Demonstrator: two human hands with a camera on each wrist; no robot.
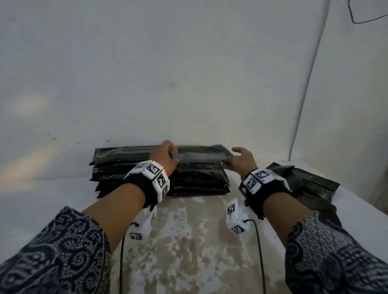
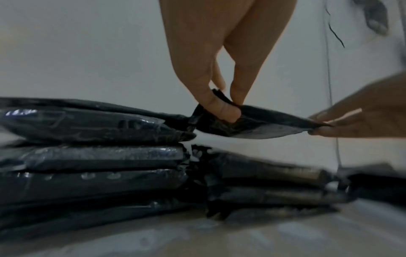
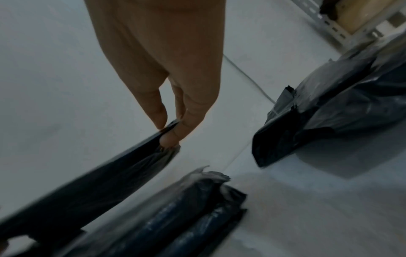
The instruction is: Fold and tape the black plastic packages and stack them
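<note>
The flat black plastic package [image 1: 201,155] hangs at twelve o'clock just above the stack of taped black plastic packages [image 1: 158,176], long axis nine-to-three, left hand [image 1: 165,155] and right hand [image 1: 241,160] each pinching an end, seemingly about equally near.

Bare tabletop [image 1: 195,250] before package stacks [image 1: 154,174]

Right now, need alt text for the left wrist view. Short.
The left hand pinches one end of a black plastic package while the right hand pinches the other end, holding it above a stack of taped black packages against a white wall.
</note>
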